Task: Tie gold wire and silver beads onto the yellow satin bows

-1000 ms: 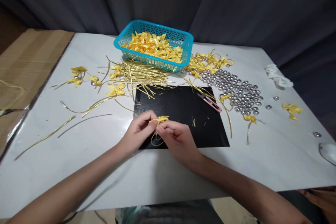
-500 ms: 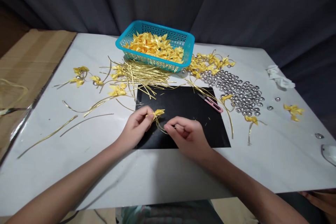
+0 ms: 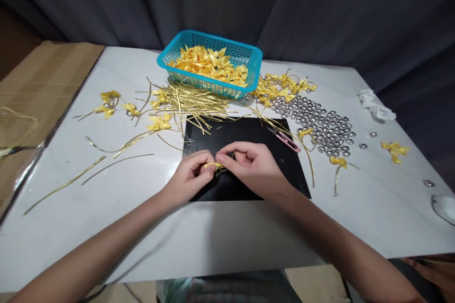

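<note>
My left hand is closed on a yellow ribbon flower, which is partly hidden by the fingers. My right hand is closed beside it, thumb and fingertips pinching a thin gold cord near the flower. The two hands nearly meet over a black mat. Pink-handled snips lie at the mat's right edge.
Behind the mat is a pile of gold cords. A blue basket holds many yellow ribbon flowers. Silver beads spread at the right, near finished-looking flowers with cords. A crumpled white tissue lies farther right.
My right hand has moved left and up, up to the fingertips of my left hand. The flower has turned and sits lower, more covered by the fingers.
</note>
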The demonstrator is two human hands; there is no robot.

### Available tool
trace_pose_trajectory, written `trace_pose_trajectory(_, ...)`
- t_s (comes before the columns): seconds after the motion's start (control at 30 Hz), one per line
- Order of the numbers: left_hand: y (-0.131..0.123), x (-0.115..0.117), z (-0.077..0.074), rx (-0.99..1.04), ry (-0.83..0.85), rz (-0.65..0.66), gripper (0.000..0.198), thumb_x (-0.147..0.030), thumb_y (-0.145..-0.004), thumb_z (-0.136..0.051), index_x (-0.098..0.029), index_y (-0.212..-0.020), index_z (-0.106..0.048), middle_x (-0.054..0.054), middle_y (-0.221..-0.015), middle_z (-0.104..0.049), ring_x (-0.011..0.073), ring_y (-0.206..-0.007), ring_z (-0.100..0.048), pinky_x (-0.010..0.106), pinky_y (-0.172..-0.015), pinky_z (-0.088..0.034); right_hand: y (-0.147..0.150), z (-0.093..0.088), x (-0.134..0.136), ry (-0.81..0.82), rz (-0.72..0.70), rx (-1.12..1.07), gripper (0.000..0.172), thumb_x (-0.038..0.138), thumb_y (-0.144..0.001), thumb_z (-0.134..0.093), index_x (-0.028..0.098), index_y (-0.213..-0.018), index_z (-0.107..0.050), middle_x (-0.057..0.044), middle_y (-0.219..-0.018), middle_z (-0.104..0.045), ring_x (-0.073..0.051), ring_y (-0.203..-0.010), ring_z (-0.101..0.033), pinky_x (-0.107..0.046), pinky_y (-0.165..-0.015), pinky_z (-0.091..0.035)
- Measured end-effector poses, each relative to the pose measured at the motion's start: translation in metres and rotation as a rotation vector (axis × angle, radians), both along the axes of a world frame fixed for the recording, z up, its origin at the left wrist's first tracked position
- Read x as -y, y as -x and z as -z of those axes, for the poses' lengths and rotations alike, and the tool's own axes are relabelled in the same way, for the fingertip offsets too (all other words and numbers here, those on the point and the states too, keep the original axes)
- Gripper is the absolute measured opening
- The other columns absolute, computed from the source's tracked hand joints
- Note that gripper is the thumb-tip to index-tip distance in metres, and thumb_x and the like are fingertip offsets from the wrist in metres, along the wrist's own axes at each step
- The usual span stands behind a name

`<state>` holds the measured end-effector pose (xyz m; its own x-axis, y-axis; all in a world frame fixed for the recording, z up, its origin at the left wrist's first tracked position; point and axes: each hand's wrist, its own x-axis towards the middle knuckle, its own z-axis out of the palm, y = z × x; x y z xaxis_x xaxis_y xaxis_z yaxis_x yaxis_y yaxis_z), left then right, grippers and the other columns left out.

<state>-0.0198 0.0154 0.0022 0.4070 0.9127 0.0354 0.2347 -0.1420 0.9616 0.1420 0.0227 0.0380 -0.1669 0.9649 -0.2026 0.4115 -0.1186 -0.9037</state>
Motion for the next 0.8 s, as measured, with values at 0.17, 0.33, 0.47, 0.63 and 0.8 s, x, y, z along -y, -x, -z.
trace_pose_trajectory(0.17, 0.001, 0.0, 0.001, -0.018, -0.03, -0.009, 0.026, -0.024, -0.083, -0.045, -0.019, -0.059, -0.038, -0.004, -0.059, -0.036, 0.0113, -0.057, -0.035, 0.024, -0.054, -0.028, 0.004, 0.0, -0.006, 0.049, -0.037, -0.071, 0.019, 0.029, -0.071, -0.064, 0.01, -0.072, -0.067, 0.01, -0.044, -0.02, -0.003, -0.044, -0.017, -0.02, -0.044, -0.014)
trace_pose_trajectory(0.33, 0.0, -0.001, 0.001, -0.009, 0.003, -0.048, 0.028, -0.029, -0.082, -0.046, -0.019, -0.058, -0.038, -0.004, -0.058, -0.035, 0.0115, -0.056, -0.035, 0.024, -0.054, -0.029, 0.011, 0.005, -0.005, 0.11, -0.059, -0.171, 0.014, 0.026, -0.076, -0.056, 0.012, -0.072, -0.055, 0.009, -0.048, -0.026, -0.004, -0.045, -0.022, -0.019, -0.044, -0.017)
trace_pose_trajectory(0.47, -0.001, -0.002, 0.001, -0.004, 0.027, -0.059, 0.027, -0.03, -0.081, -0.047, -0.019, -0.057, -0.039, -0.004, -0.057, -0.036, 0.0116, -0.055, -0.035, 0.024, -0.053, -0.029, 0.014, 0.008, -0.008, 0.117, -0.046, -0.27, 0.014, 0.027, -0.078, -0.052, 0.014, -0.077, -0.048, 0.008, -0.052, -0.034, -0.004, -0.047, -0.029, -0.018, -0.046, -0.023)
trace_pose_trajectory(0.63, 0.0, -0.002, 0.0, -0.007, 0.009, -0.071, 0.027, -0.03, -0.081, -0.048, -0.019, -0.057, -0.04, -0.004, -0.057, -0.036, 0.0116, -0.055, -0.035, 0.024, -0.054, -0.03, 0.011, 0.001, -0.012, 0.16, -0.013, -0.196, 0.022, 0.033, -0.073, -0.063, 0.012, -0.073, -0.053, 0.01, -0.046, -0.029, -0.003, -0.043, -0.022, -0.019, -0.042, -0.015)
trace_pose_trajectory(0.8, 0.0, -0.003, -0.001, -0.003, 0.008, -0.101, 0.026, -0.029, -0.08, -0.048, -0.019, -0.057, -0.042, -0.004, -0.057, -0.037, 0.0112, -0.054, -0.035, 0.024, -0.053, -0.029, 0.01, -0.004, -0.008, 0.124, -0.041, -0.079, 0.016, 0.026, -0.071, -0.063, 0.01, -0.07, -0.062, 0.01, -0.044, -0.021, -0.003, -0.044, -0.017, -0.02, -0.042, -0.012)
